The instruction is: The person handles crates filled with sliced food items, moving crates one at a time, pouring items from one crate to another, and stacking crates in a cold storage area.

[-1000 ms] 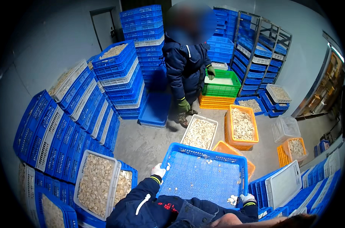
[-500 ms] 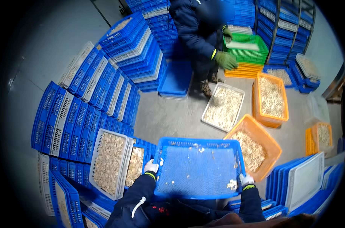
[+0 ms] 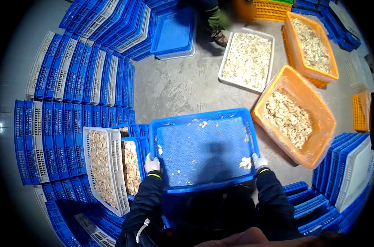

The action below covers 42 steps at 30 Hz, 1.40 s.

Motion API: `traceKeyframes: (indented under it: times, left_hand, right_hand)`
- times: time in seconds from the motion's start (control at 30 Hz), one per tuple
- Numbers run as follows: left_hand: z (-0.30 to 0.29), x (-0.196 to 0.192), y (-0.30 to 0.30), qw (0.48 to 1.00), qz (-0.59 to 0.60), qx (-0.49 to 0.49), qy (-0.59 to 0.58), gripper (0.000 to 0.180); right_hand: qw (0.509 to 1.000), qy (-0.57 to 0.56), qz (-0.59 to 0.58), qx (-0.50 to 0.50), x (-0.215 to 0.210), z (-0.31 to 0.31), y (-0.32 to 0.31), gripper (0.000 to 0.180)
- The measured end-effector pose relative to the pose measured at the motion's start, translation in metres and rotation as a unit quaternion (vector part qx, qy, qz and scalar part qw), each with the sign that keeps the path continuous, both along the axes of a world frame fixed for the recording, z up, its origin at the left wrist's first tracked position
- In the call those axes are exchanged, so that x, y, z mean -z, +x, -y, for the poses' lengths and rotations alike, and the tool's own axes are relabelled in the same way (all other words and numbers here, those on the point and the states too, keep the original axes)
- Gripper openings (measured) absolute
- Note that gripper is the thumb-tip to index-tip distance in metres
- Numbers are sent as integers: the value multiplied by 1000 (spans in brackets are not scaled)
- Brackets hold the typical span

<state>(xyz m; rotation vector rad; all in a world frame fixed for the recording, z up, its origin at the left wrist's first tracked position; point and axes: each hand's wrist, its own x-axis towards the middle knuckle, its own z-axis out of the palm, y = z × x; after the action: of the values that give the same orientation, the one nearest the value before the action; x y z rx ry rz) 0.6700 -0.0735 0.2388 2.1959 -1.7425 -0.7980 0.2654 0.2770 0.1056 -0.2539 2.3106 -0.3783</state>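
Note:
A shallow blue plastic tray with a mesh bottom hangs in front of me, held by both hands. My left hand, in a white glove, is closed on its left rim. On the opposite rim my right hand, gloved alike, is closed too. A few pale slices stick to the mesh, with a small whitish clump near the right hand. Just beyond the tray's right side stands an orange tub, lined with clear plastic and partly filled with pale dried slices. Inside the gloves my fingers are partly hidden.
Stacked blue and white crates line the left, a white crate of slices among them. Ahead stand a white tray of slices and another orange tub. A co-worker's green glove shows at the top. More crates stand right.
My view has tipped downward, so the floor things sit higher and larger. The blue tray stays in both hands. The co-worker is now mostly out of the picture, beside a blurred orange thing.

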Motion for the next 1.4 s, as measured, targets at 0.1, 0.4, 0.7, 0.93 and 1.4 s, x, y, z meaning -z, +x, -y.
traceKeyframes:
  times: [0.1, 0.4, 0.7, 0.93, 1.4]
  left_hand:
    - [-10, 39, -24, 992, 100, 52, -62, 33]
    - [-33, 154, -80, 1000, 20, 7, 18, 46]
    - [10, 234, -85, 991, -55, 78, -92, 52]
    - [17, 310, -36, 987, 4, 86, -135, 58]
    - [1, 328, -14, 994, 27, 60, -92, 66]
  right_hand:
    - [998, 8, -12, 59, 37, 4, -31, 41]
    - [989, -49, -141, -4, 58, 28, -136, 33]
    - [960, -196, -197, 32, 137, 11, -99, 36]
    - [952, -241, -172, -76, 154, 43, -45, 46]
    - [955, -141, -228, -125, 134, 51, -45, 38]
